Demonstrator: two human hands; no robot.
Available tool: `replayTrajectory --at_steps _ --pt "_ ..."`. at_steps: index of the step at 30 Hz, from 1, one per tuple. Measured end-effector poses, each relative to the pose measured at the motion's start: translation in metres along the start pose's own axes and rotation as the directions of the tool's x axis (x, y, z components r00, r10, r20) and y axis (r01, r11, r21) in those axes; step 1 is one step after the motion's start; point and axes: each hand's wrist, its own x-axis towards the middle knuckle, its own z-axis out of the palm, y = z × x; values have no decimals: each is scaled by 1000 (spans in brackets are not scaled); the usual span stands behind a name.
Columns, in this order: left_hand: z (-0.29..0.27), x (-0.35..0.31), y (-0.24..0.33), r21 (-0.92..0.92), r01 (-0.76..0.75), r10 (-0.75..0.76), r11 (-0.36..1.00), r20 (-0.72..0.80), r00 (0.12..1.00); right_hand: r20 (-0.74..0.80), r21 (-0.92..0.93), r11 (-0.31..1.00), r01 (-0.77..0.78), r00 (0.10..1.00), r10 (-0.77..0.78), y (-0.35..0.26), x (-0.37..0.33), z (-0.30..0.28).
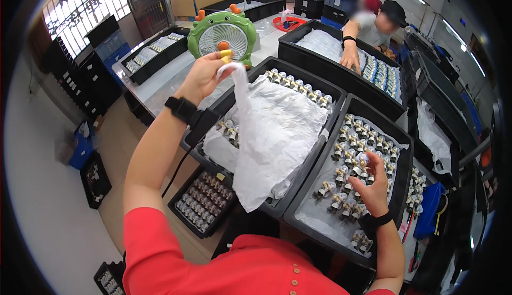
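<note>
Pinching one end of the white sheet (282, 135) in the left hand (205, 76), draped from those fingertips down and rightward into a black tray (340, 106). Curling the right hand (376, 184) around a domed figurine (362, 160), right at the fingertips; cannot tell whether gripped or merely touched. Might topple the exposed row (298, 86) right of the left fingers by tugging sideways, or knock crowded neighbours (348, 207) below the right fingers by reaching carelessly.

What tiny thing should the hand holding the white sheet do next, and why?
Maybe the left hand should lower and straighten the white sheet over the black tray: one end is pinched up, and a corner droops past the near rim.
</note>
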Motion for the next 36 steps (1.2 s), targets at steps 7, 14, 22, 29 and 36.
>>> replayTrajectory --at_steps 7,14,22,29,36 --pt "32 55 -1 -313 -150 139 938 -57 989 9 46 998 -31 999 31 4 0 1" --pt "106 69 20 -454 -194 156 869 -121 980 15 59 994 -93 996 92 17 -6 -3" --pt "113 126 27 -459 -452 303 765 -362 881 36 74 993 -88 996 85 18 -1 2" --pt "123 115 37 -465 -434 292 772 -347 891 56 59 992 -107 993 104 16 -2 2" --pt "127 116 37 -329 -435 309 838 -372 876 50 80 992 -97 994 93 15 -2 2"
